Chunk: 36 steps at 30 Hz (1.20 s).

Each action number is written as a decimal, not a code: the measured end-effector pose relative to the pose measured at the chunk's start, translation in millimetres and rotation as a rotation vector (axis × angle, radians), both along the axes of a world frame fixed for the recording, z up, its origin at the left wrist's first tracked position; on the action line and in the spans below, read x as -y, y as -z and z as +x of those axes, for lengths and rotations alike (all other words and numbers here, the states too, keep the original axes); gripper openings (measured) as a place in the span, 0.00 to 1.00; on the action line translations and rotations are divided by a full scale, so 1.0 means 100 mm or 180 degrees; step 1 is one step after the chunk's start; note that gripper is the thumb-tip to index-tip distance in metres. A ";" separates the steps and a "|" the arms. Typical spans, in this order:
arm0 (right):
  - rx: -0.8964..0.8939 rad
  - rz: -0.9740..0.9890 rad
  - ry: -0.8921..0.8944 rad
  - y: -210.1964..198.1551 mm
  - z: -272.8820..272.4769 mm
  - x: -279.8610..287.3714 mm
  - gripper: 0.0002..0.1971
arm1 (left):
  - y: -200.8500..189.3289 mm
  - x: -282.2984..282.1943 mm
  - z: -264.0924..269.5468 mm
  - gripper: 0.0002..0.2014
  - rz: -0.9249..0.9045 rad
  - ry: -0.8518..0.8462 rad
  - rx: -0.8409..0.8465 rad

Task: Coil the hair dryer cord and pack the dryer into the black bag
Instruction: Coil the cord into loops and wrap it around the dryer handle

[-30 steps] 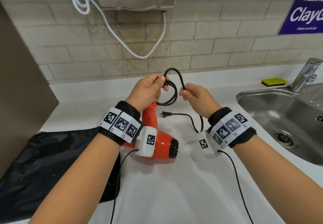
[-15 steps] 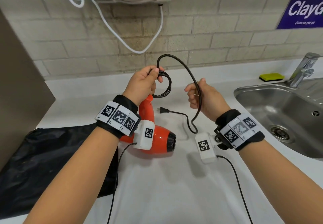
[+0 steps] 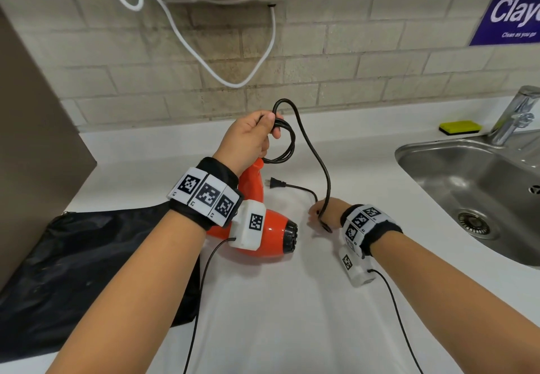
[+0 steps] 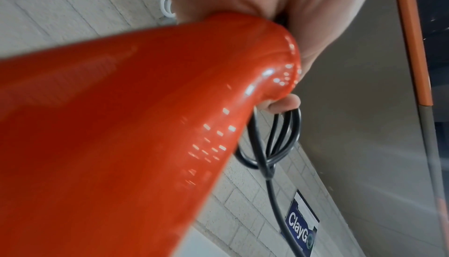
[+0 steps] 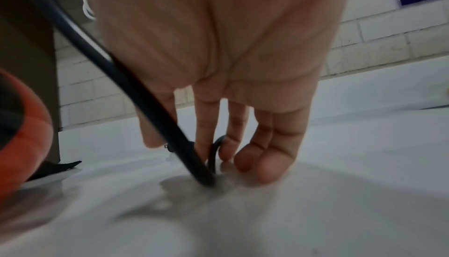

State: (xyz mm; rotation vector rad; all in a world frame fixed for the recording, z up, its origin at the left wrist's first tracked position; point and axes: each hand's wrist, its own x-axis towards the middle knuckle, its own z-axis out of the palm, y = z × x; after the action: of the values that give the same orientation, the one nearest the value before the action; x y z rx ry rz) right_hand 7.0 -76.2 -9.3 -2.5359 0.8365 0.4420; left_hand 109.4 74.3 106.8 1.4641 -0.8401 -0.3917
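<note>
The red hair dryer [image 3: 271,236] hangs just above the white counter [image 3: 292,315], partly hidden by my left wrist. My left hand [image 3: 251,137] grips the end of its handle together with a few small loops of the black cord [image 3: 318,163]. In the left wrist view the dryer [image 4: 121,126] fills the frame and the cord loops [image 4: 289,146] hang from my fingers. The cord arcs up, then drops to my right hand [image 3: 317,213] at the counter. There the cord [image 5: 136,88] crosses my thumb and its bend sits pinched between my fingertips [image 5: 204,146]. The plug [image 3: 276,183] lies on the counter. The black bag [image 3: 87,271] lies flat at the left.
A steel sink [image 3: 467,186] with a faucet [image 3: 517,116] and a yellow-green sponge [image 3: 460,126] is at the right. A wall unit with a white cable [image 3: 181,31] hangs over the counter. A brown panel [image 3: 29,140] bounds the left side.
My right hand has dropped from chest height down along the cord to the counter, stretching the loop taller. My left hand still holds the coil and dryer in about the same place.
</note>
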 end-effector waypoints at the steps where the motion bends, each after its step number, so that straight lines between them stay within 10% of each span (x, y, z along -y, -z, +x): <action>1: -0.0061 -0.0071 0.0014 -0.02 0.01 -0.02 0.19 | 0.00 0.00 0.00 0.13 0.0004 0.0011 -0.0013; 6: -0.0108 -0.0201 0.0278 -0.08 0.01 -0.05 0.10 | -0.02 0.01 0.01 0.14 0.0030 0.0147 -0.0245; 9: -0.0085 -0.0162 0.0590 -0.02 -0.05 -0.10 0.28 | -0.03 0.01 0.00 0.14 0.0044 0.0186 -0.0295; 15: -0.0211 -0.0520 0.0324 -0.07 -0.03 -0.16 0.17 | -0.03 0.04 -0.03 0.14 0.0079 0.0190 -0.0237; 24: 0.1315 0.0334 0.1305 -0.21 0.02 -0.02 0.18 | -0.02 0.04 -0.01 0.13 0.0051 0.0179 -0.0238; 36: 0.1974 -0.0674 0.0299 -0.74 -0.14 -0.05 0.13 | -0.01 0.07 0.02 0.12 0.0036 0.0133 0.0106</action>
State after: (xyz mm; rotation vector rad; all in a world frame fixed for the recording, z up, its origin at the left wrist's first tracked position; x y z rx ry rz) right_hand -7.3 -71.1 64.9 -2.5669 0.7751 -0.4705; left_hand 111.0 66.9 107.9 1.4689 -0.8976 -0.4049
